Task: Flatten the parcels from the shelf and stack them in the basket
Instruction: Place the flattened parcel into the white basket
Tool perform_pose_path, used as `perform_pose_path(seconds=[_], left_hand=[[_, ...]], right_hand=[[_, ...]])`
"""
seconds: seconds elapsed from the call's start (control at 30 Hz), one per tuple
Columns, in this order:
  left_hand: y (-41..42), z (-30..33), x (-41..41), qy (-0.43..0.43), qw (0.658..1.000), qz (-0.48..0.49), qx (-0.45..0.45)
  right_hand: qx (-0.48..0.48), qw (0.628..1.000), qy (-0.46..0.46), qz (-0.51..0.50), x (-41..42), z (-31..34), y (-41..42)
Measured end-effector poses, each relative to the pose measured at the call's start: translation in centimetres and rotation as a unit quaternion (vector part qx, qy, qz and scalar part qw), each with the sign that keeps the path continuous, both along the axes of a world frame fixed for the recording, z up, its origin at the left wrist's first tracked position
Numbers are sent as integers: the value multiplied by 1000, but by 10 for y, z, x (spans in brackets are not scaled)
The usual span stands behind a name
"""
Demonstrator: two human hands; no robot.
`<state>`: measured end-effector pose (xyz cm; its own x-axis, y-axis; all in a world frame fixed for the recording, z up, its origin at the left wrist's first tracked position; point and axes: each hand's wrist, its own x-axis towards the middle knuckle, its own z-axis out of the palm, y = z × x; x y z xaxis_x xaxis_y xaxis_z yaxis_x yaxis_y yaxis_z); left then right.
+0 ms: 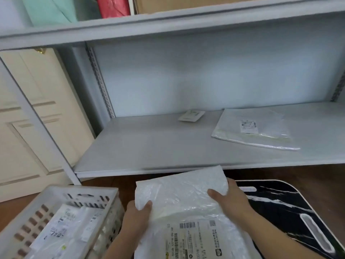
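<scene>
I hold a white plastic parcel point(183, 199) with a barcode label in front of me, below the shelf edge. My left hand point(137, 219) grips its left side, thumb on top. My right hand point(228, 198) grips its right edge, thumb on top and fingers behind. The parcel's far flap is folded over. On the grey shelf point(149, 146) lies another flat clear-white parcel point(255, 128) at the right, and a small white packet point(191, 115) sits near the back. The white slotted basket point(28, 219) at lower left holds several flat parcels.
A black marbled board point(283, 206) with a handle slot lies under the parcel at lower right. The upper shelf carries a teal bag point(50, 11), a red bag point(113, 6) and a cardboard box point(186, 3). A cream door point(31, 116) stands at left.
</scene>
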<state>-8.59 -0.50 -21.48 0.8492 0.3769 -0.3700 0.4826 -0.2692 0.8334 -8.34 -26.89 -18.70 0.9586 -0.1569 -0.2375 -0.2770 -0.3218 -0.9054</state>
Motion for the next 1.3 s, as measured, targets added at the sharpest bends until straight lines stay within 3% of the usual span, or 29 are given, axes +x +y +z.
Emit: perform_pose_path(seconds=[0.1, 0.27, 0.3, 0.37, 0.43, 0.6, 0.7, 1.3], left_hand=[[-9, -23, -2, -5, 998, -11, 67], [-32, -50, 6, 11, 978, -114, 172], [-38, -58, 8, 26, 963, -143, 227], [-49, -67, 8, 23, 900, -198, 388], [-55, -81, 7, -47, 835, -251, 488], [-79, -112, 10, -83, 796, -342, 493], [-89, -122, 10, -108, 784, -348, 503], [-89, -135, 14, -130, 786, -349, 493]], right_hand=[[-80, 997, 11, -7, -5, -30, 5], [-200, 976, 61, 54, -5, -65, -2], [-233, 967, 81, 66, -5, -71, -6], [-346, 930, 94, 82, -4, -85, -8], [-476, 874, 39, 89, -4, -99, -9], [-497, 829, -105, 235, -3, -132, 6], [-484, 827, -142, 248, 0, -142, 18], [-496, 822, -143, 238, 6, -161, 22]])
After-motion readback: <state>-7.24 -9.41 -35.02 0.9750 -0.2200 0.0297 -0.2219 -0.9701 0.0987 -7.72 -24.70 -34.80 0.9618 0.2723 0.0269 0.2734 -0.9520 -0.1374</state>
